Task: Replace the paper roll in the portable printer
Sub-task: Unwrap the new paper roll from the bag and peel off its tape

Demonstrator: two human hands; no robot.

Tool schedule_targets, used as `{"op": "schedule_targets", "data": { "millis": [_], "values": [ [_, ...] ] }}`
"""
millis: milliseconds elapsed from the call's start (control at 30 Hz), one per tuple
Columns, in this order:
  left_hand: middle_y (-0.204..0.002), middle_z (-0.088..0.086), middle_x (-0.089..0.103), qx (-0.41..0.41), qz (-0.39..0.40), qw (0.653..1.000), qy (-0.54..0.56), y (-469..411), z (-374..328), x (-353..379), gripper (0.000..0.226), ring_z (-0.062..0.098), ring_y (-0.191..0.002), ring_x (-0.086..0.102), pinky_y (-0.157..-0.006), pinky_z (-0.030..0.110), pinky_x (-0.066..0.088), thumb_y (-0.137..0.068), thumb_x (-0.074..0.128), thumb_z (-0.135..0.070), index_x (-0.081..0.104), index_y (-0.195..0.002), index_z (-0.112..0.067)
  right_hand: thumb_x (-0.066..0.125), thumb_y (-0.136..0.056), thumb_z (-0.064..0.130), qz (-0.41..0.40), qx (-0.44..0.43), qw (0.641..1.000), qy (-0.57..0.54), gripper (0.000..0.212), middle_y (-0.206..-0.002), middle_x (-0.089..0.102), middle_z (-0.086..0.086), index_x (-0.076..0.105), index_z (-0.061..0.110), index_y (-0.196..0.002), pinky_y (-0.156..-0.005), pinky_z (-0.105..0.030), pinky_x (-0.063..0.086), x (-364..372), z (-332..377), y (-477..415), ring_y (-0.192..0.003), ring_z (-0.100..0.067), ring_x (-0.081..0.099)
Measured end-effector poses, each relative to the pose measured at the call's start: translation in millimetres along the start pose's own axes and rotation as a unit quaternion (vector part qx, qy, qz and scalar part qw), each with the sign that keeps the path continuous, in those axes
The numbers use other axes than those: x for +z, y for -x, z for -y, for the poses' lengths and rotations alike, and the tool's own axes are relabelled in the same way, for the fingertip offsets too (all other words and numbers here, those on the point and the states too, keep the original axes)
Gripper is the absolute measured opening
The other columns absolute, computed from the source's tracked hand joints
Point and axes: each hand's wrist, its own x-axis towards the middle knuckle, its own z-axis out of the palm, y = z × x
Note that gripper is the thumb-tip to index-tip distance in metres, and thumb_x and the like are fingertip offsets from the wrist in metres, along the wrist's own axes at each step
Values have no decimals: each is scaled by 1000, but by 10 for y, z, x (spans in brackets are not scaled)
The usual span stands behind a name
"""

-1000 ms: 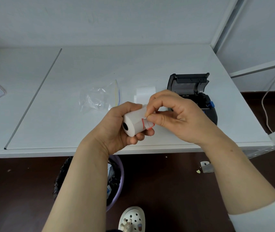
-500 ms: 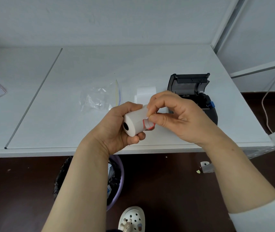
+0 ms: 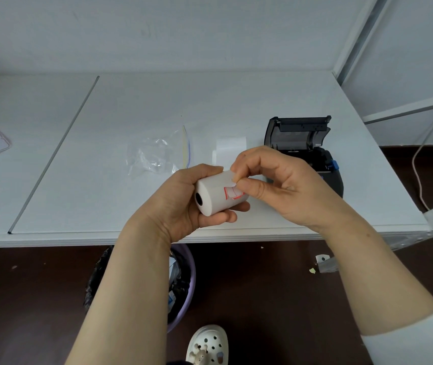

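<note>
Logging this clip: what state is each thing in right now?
Roll: gripped by left hand, not yet in printer.
Sticker: on roll, edge pinched by right hand.
Printer: lid open, on table.
Bag: crumpled, lying on table.

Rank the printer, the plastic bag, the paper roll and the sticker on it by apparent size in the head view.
1. printer, though partly hidden.
2. plastic bag and paper roll: about alike; the roll is nearer the camera, so I won't rank them.
3. sticker, plainly smallest.
</note>
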Motion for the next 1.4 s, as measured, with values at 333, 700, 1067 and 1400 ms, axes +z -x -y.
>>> {"op": "schedule_targets", "data": {
  "millis": [333, 700, 1067, 1400],
  "values": [
    [-81, 29, 66, -4, -18, 1000, 6, 9, -8, 14, 29, 27, -39, 62, -32, 19, 46, -91, 47, -23, 60, -100, 2, 59, -82, 22, 3, 18, 999, -30, 6, -94, 61, 18, 60, 28, -84, -92, -29, 48, 10, -13, 5, -97, -7, 60],
    [-83, 29, 65, -11, -26, 1000, 13, 19, -16, 23, 27, 27, -38, 61, -31, 19, 46, -90, 47, -22, 61, -97, 1, 59, -81, 24, 11, 34, 995, -92, 11, -94, 62, 18, 61, 35, -79, -95, -40, 47, 16, -23, 13, -96, -8, 60],
    [-84, 29, 65, -19, -42, 999, 17, 4, -1, 20, 26, 27, -37, 61, -31, 19, 45, -90, 48, -21, 60, -98, 1, 53, -90, 8, 8, 61, 987, -147, 16, -86, 65, 4, 56, 22, -83, -92, -33, 48, 59, -34, 17, -90, -3, 62],
    [-80, 26, 67, -18, -67, 997, 20, -17, 13, 18, 25, 28, -40, 63, -31, 19, 45, -89, 48, -21, 60, -95, 0, 49, -91, 6, -1, 76, 982, -173, 19, -87, 68, 10, 56, 21, -84, -94, -32, 49, 108, -78, -1, -89, -3, 62]
  ]
}}
